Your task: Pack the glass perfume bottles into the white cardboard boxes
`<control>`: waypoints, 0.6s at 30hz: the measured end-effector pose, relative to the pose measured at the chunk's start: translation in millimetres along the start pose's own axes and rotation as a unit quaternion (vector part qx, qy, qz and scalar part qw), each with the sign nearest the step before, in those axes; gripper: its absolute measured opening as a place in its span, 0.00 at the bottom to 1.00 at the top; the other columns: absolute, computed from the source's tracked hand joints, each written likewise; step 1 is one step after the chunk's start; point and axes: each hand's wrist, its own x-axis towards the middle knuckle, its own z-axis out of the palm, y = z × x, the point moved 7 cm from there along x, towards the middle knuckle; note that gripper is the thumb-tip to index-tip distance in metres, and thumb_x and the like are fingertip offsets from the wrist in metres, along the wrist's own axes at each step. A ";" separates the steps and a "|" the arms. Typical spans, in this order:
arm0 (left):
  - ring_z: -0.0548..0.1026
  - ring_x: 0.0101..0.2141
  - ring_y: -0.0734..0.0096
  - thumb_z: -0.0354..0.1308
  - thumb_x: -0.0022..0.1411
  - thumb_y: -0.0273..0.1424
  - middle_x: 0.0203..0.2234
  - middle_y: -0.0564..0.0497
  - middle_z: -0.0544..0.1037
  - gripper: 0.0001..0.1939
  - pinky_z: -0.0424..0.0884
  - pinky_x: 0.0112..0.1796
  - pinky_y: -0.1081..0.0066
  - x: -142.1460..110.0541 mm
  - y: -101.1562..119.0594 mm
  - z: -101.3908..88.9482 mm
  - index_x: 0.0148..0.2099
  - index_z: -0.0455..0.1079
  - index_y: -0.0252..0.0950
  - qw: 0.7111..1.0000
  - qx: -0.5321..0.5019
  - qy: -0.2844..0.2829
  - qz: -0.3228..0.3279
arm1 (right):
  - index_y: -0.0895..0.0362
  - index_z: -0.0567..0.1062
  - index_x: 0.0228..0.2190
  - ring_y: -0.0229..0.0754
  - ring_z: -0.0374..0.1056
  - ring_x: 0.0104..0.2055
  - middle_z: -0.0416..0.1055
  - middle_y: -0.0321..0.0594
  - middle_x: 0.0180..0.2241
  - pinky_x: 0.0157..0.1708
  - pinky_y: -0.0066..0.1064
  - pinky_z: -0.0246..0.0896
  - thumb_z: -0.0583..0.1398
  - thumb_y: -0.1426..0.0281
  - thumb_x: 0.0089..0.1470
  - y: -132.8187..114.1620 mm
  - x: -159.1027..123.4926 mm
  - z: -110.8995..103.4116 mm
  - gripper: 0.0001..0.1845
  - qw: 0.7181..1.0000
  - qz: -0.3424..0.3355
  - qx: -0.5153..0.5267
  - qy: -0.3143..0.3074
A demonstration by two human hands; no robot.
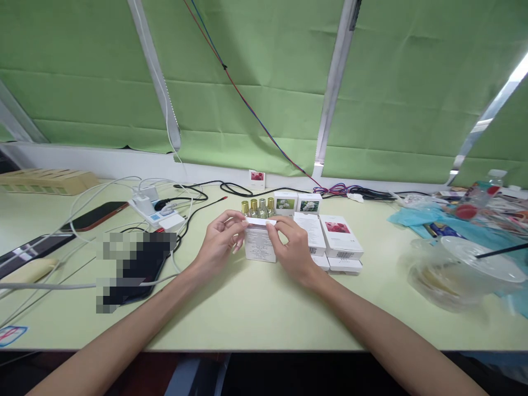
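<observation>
A small white printed box (260, 245) stands upright on the table before me, its text side facing me. My left hand (220, 234) pinches the box's top left corner, fingers curled. At the top right corner my right hand (293, 247) grips the same box between thumb and fingers. Just behind it stand several small glass bottles (262, 208) with gold and silver caps. To the right lie stacked white boxes (339, 236), one with a red flower picture. Two more white boxes (309, 204) with white flower pictures stand behind them.
A power strip (159, 214) with tangled cables and phones (97, 216) lies on the left. At the right are a lidded plastic cup (474, 264) with a straw, a clear bottle (487, 190) and a blue plastic bag (412, 217). A flower-picture box (257, 180) leans at the back.
</observation>
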 end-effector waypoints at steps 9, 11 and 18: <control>0.56 0.14 0.84 0.76 0.45 0.31 0.14 0.62 0.63 0.17 0.51 0.16 0.80 1.7 -2.8 -0.8 0.33 0.70 0.37 1.000 0.006 0.000 0.001 | 0.53 0.75 0.28 0.44 0.75 0.41 0.79 0.43 0.38 0.43 0.37 0.71 0.56 0.70 0.67 0.5 0.3 -0.3 0.14 1.000 -0.002 -0.004 0.002; 0.56 0.15 0.84 0.75 0.46 0.31 0.14 0.62 0.62 0.16 0.50 0.16 0.80 1.6 -1.5 -0.1 0.33 0.71 0.37 1.000 0.008 -0.006 0.012 | 0.53 0.75 0.28 0.44 0.75 0.42 0.79 0.43 0.38 0.44 0.37 0.71 0.56 0.70 0.67 0.8 0.1 -0.1 0.14 1.000 -0.001 -0.005 0.001; 0.57 0.15 0.86 0.75 0.47 0.32 0.20 0.60 0.67 0.16 0.49 0.17 0.79 1.4 0.0 -1.4 0.35 0.73 0.37 0.999 0.017 -0.004 0.040 | 0.54 0.76 0.27 0.44 0.77 0.41 0.80 0.43 0.37 0.44 0.38 0.73 0.57 0.70 0.66 0.2 0.0 -2.0 0.15 1.000 0.007 0.006 0.011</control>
